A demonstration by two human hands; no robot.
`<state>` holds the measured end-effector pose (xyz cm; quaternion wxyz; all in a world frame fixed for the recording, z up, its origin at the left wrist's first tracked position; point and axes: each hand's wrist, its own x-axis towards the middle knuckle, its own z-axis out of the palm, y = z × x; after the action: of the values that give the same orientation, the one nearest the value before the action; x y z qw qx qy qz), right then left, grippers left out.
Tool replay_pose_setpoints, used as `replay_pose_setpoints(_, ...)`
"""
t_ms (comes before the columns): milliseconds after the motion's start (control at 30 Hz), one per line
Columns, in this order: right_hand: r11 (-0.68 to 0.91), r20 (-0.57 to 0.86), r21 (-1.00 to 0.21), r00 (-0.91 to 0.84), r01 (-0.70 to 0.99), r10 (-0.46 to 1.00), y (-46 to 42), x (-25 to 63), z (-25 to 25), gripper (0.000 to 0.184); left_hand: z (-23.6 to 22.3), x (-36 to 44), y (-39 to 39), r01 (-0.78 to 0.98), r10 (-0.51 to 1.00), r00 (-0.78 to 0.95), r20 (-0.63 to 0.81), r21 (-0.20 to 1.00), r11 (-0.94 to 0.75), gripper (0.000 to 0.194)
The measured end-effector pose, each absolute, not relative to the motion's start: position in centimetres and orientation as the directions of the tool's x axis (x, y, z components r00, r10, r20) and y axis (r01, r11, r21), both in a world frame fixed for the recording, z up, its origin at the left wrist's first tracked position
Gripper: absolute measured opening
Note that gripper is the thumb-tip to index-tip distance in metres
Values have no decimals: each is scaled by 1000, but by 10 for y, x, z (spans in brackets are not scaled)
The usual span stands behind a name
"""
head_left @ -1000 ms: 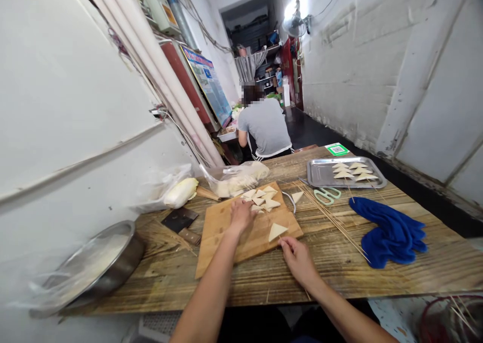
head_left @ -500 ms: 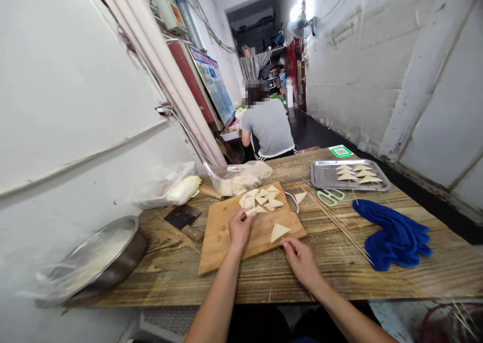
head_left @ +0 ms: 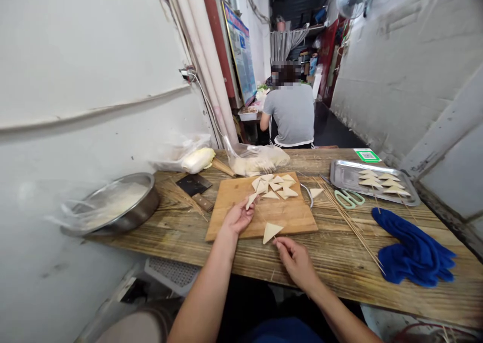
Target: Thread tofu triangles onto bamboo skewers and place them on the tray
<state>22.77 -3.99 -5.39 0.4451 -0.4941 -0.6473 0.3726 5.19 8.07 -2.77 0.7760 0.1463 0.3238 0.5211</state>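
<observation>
The right hand [head_left: 296, 260] pinches a stick [head_left: 275, 238], with a pale triangle [head_left: 271, 232] on its end by the near edge of the board [head_left: 227, 202]. The left hand [head_left: 238, 218] pinches a second triangle [head_left: 250, 200] over the board. More triangles [head_left: 277, 186] lie behind it, a tray [head_left: 343, 174] is off right, and a person [head_left: 291, 112] (back turned) sits far away

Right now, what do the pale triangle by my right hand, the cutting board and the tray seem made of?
Pale triangle: perhaps tofu or dough, matte, from its even cream face. Cutting board: likely wood or bamboo, smooth, from its tan colour. Tray: probably polished stainless steel, from its silvery reflections.
</observation>
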Motion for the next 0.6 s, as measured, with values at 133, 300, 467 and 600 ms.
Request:
replay_pose_setpoints(133, 242, 209, -916, -134, 321, 969, -41, 228, -57, 26, -29, 51, 79, -696, 904, 213, -371, 591, 407, 15)
replay_pose_setpoints(300, 248, 213, -913, -140, 323, 967, -42, 229, -60, 26, -28, 50, 81, -697, 870, 220, -441, 553, 457, 17)
replay_pose_setpoints(467, 236, 197, -908, -144, 347, 970, -41, 230, -61, 26, -27, 49, 82, -711, 844, 205, -496, 517, 477, 16)
replay_pose_setpoints(600, 237, 199, -910, -145, 341, 969, -40, 229, -62, 27, -26, 51, 81, -702, 843, 177, -509, 535, 470, 10)
